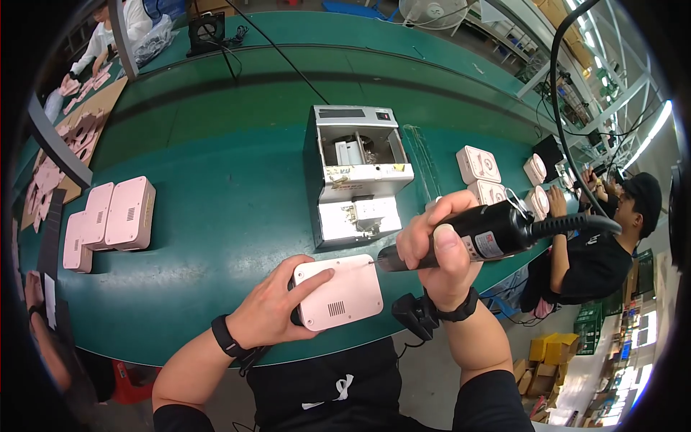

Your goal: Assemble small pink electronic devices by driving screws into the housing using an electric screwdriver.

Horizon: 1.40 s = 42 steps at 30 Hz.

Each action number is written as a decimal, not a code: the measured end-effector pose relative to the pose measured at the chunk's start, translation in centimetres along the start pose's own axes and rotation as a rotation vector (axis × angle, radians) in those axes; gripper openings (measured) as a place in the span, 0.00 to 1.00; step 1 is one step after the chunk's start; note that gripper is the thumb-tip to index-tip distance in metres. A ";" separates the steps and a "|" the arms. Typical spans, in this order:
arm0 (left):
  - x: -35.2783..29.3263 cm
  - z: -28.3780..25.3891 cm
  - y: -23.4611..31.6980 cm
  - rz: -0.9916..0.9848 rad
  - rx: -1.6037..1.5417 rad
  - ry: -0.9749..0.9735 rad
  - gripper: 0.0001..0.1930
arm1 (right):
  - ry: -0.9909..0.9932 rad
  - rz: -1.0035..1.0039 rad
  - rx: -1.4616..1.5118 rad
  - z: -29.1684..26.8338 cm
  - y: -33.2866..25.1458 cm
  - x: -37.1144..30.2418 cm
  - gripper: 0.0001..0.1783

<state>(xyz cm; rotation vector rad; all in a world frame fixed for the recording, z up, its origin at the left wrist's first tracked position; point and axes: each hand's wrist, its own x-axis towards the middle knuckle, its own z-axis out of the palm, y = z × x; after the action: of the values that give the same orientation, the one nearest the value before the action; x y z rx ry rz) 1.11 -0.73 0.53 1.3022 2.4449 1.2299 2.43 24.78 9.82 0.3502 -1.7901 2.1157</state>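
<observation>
My left hand (277, 299) grips a pale pink plastic box (345, 291) by its left side, just above the table's near edge. The box shows a flat face with a slotted vent and screw holes near its corners. In my right hand (446, 248) is a black electric screwdriver (493, 234), lying nearly level, its cable running off to the right. Its bit meets the box at the upper right corner; whether a screw sits there is too small to tell. Beyond the box stands a silver and black screw feeder (358, 176) with an open top.
Several pink boxes (129, 212) stand on the green table (230, 173) at left, and more (479, 165) at right. A co-worker (597, 248) in black sits at right; another person (119, 36) handles pink parts at far left. A black cable (558, 93) hangs at right.
</observation>
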 end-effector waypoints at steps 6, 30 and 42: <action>0.1 -0.2 0.1 -0.006 0.014 0.009 0.48 | 0.004 0.022 0.009 0.1 -0.1 0.4 0.16; 2.4 1.6 0.6 -0.017 -0.007 -0.006 0.49 | -0.027 -0.042 0.060 0.4 -1.7 2.6 0.12; 2.5 1.9 0.5 -0.008 -0.003 0.015 0.49 | -0.047 -0.028 0.071 0.4 0.7 2.4 0.13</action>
<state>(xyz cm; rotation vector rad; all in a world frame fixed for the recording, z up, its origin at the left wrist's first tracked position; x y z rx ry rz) 0.70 2.36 0.26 1.2853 2.4549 1.2455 -0.09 24.53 10.28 0.4443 -1.7284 2.1722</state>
